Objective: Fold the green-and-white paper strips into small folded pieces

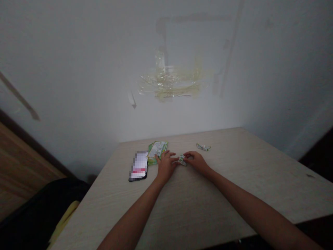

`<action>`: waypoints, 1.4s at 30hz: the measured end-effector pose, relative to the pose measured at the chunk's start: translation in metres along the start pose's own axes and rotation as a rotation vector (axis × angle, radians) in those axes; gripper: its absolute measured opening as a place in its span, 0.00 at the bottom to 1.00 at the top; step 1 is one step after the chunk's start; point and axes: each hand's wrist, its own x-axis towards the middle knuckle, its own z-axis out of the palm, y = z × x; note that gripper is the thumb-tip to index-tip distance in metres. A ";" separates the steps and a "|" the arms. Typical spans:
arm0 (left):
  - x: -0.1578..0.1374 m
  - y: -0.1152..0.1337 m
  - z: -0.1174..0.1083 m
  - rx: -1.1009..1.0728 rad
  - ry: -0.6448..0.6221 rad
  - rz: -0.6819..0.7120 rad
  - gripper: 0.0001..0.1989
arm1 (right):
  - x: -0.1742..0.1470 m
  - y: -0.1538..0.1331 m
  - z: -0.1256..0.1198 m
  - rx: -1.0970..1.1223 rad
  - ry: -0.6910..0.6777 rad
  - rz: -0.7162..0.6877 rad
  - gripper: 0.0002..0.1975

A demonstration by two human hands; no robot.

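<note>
A small white-and-green wrapper (182, 160) lies on the table between my two hands. My right hand (197, 160) comes in from the right, with its thumb and index finger pinched on the wrapper's right side. On the other side, my left hand (166, 164) has its fingers spread, and a fingertip reaches the wrapper's left edge. Just beyond my left hand rest green-and-white packets (158, 149), partly overlapping, with print on the top one. Whether the small wrapper holds anything inside is too small to tell.
A phone (138, 166) with a blurred screen lies left of the packets. Another small crumpled wrapper (203, 147) sits farther back on the right. The pale wooden table (234, 163) meets a wall (109, 69) with peeling clear tape (170, 81). Dark cloth (44, 205) hangs at the lower left.
</note>
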 end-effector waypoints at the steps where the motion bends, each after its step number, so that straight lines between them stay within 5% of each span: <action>1: 0.000 0.000 0.000 0.001 -0.002 -0.001 0.08 | 0.000 -0.001 0.000 -0.002 0.001 0.002 0.12; 31: 0.000 0.001 -0.001 0.010 0.006 0.008 0.08 | 0.000 -0.009 -0.002 -0.120 -0.050 -0.114 0.06; 42: 0.000 -0.001 0.001 0.030 0.025 0.030 0.07 | 0.001 -0.002 -0.004 -0.053 -0.010 -0.128 0.11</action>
